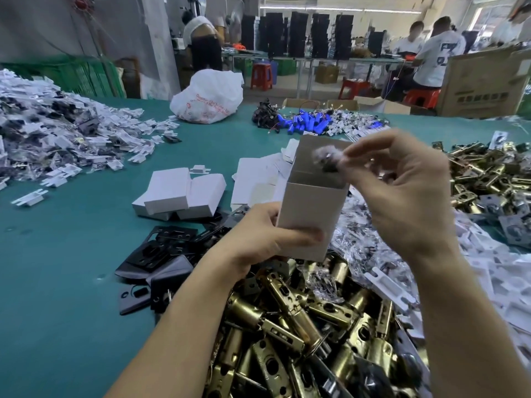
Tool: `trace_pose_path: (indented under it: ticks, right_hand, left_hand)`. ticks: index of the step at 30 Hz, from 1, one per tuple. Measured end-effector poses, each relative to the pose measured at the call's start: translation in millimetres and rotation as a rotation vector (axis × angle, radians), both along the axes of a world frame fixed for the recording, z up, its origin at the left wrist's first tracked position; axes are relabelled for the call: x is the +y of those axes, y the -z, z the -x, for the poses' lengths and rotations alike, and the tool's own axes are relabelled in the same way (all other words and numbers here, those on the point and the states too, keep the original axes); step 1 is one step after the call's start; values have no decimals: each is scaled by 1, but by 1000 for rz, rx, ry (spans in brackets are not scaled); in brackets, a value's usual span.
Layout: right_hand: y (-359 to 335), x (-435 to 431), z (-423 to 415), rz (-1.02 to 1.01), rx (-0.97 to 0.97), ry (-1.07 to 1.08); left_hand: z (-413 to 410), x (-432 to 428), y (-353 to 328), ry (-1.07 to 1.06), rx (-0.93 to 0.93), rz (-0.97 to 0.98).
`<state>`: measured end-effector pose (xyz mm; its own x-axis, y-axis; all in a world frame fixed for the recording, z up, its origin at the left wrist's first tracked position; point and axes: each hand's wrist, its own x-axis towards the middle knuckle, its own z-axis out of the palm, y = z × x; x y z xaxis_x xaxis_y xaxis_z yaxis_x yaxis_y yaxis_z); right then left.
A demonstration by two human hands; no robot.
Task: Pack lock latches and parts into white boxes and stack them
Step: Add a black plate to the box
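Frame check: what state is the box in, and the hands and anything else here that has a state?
white box: top open, held upright off the table.
left hand: grips the box's lower part.
right hand: pinches the small parts bag.
small parts bag: blurred, at the box mouth.
finished white boxes: closed, lying on the table.
box blanks: flat, unfolded.
brass latches: loose in a heap.

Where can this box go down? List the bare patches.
Bare green mat left of the black plates; another strip between the closed white boxes and plastic bag. Crowded: brass latches in front, bagged parts right.
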<state>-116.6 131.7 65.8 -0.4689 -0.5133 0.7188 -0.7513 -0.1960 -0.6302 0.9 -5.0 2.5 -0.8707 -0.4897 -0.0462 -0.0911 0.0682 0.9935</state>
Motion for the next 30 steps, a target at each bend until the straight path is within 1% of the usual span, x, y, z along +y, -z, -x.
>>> trace_pose_path:
  ticks: [2,6,8,11,13,20,22,24,28,30]
  right_hand:
    - [2,-1,-1,-60,74,20]
    - [2,-3,-5,-156,97,-19]
    - [2,-5,-6,-257,101,-21]
    - [6,-7,-4,-407,140,50]
    - [7,-10,-5,-393,123,97]
    - [6,-9,-3,-112,32,174]
    - [7,-8,-2,-78,35,221]
    - [6,-8,-4,-106,68,212]
    - [6,-10,-4,-323,86,164]
    - [4,-9,-5,-361,107,138]
  left_hand:
    - [-1,1,-1,20,1,-2]
    - [-1,2,-2,22,11,17]
    - [-1,3,-2,11,12,15]
    - [-1,4,-1,-1,19,1]
    - [-1,4,-1,-3,12,23]
    - [-3,7,-5,31,6,82]
    - [-3,8,-6,29,-4,92]
    - [-2,8,-5,16,-2,83]
    - [-1,5,-1,-19,8,26]
    - [-1,5,0,-7,11,14]
